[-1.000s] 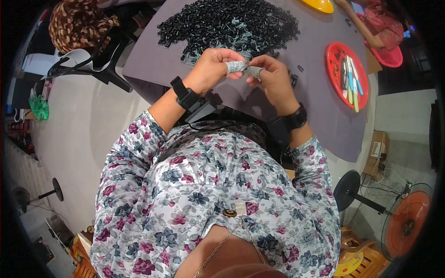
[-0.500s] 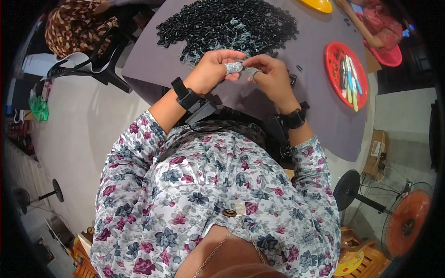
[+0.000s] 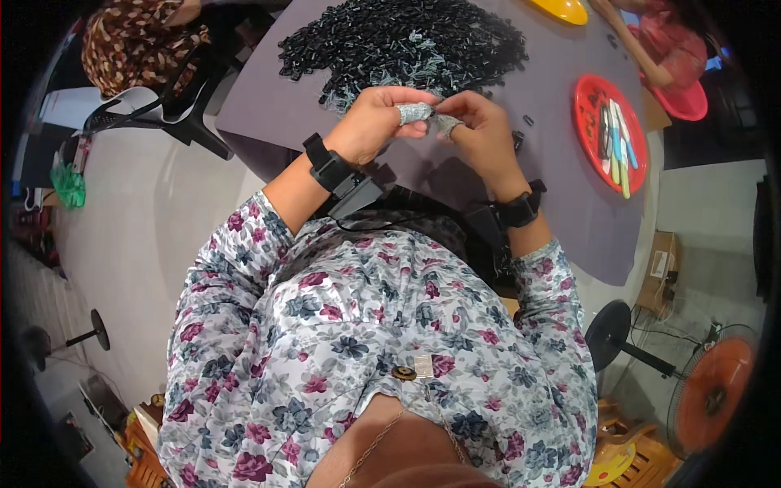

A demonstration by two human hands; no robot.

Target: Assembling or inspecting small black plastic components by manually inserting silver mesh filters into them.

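Over the near edge of a pile of small black pieces [image 3: 390, 49], my two hands meet at the fingertips. My left hand [image 3: 370, 126] is closed in a pinch, its thumb wrapped in greyish-white tape. Opposite it, my right hand [image 3: 482, 134] pinches too, with a similar wrap on its thumb. A tiny dark piece [image 3: 434, 112] shows between the fingertips, probably one of those in the pile; its exact shape is too small to tell. Thin pale grey scraps [image 3: 419, 49] lie among the black pieces. Both wrists carry black straps with devices.
To the right on the purple-grey table [image 3: 569, 203] stands a red tray [image 3: 579, 122] with several knife-like tools. A yellow dish [image 3: 565, 10] sits at the far edge. Another person's arm [image 3: 630, 41] is at the far right. A few black pieces [image 3: 518, 138] lie beside my right hand.
Both hands stay together, with only slight shifts of the fingertips. The small dark piece between them shows more clearly now. The whole view has moved a little.
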